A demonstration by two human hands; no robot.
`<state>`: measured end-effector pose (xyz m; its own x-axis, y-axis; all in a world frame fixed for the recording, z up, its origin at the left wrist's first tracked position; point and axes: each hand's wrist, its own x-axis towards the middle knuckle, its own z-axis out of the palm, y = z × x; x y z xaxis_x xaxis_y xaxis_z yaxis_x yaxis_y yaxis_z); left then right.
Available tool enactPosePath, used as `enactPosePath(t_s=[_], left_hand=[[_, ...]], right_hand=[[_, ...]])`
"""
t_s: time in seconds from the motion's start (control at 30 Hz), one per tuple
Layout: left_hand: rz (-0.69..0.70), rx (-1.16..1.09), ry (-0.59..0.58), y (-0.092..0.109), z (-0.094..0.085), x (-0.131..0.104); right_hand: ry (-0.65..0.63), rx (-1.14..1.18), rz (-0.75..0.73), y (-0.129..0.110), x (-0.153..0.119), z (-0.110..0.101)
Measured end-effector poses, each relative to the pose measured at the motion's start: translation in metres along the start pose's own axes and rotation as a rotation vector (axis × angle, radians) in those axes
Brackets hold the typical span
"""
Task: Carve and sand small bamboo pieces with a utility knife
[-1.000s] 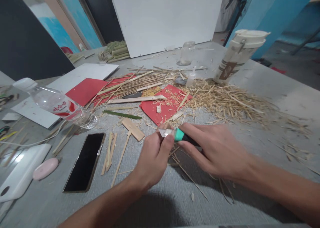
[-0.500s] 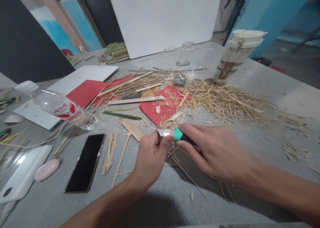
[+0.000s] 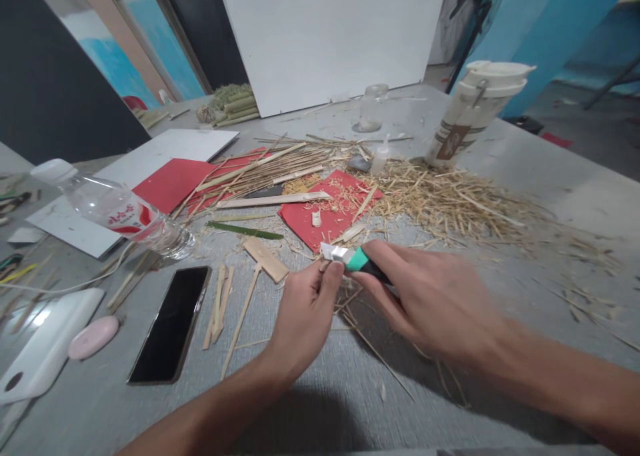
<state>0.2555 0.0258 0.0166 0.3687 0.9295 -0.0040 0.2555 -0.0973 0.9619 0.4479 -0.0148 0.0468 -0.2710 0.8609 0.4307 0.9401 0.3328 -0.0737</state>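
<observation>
My right hand (image 3: pixel 435 296) grips a utility knife (image 3: pixel 371 265) with a black and green handle, its blade pointing left. Close beside the blade, my left hand (image 3: pixel 307 309) is closed in a pinch, the thumb against the knife's front end. A small tan bit shows at its fingertips, but most of what it holds is hidden. Just left of that hand lies a flat wooden piece (image 3: pixel 267 259) with a thin strip (image 3: pixel 241 323) running down from it. Beyond the knife, wood shavings and a pale chip (image 3: pixel 316 219) lie on a red sheet (image 3: pixel 305 226).
A phone (image 3: pixel 170 326), a pink oval case (image 3: pixel 94 338) and a tilted water bottle (image 3: pixel 120 209) are on the left. Thin sticks (image 3: pixel 280 166) and a straw heap (image 3: pixel 450 196) spread behind my hands. Farther back stand a small jar (image 3: pixel 371 109) and a tall cup (image 3: pixel 463 113).
The knife's blade has tipped upward and shifted slightly right, now above my left fingertips. My left thumb has risen a little. Both hands keep their grip.
</observation>
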Motion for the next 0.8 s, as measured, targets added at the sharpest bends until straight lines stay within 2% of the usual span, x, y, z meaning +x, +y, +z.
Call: enactPosePath(t_s=[0.17, 0.37, 0.63, 0.8], left_hand=[[-0.096, -0.162, -0.042, 0.002, 0.001, 0.0], [-0.193, -0.388, -0.07, 0.002, 0.0, 0.005], [-0.275, -0.674, -0.232, -0.001, -0.002, 0.005], [-0.298, -0.773, -0.324, 0.004, -0.001, 0.006]], right_hand=[[0.01, 0.035, 0.114, 0.013, 0.007, 0.003], [-0.03, 0.193, 0.129, 0.015, 0.01, 0.005], [-0.054, 0.296, 0.165, 0.015, 0.012, 0.008], [-0.065, 0.316, 0.166, 0.016, 0.013, 0.009]])
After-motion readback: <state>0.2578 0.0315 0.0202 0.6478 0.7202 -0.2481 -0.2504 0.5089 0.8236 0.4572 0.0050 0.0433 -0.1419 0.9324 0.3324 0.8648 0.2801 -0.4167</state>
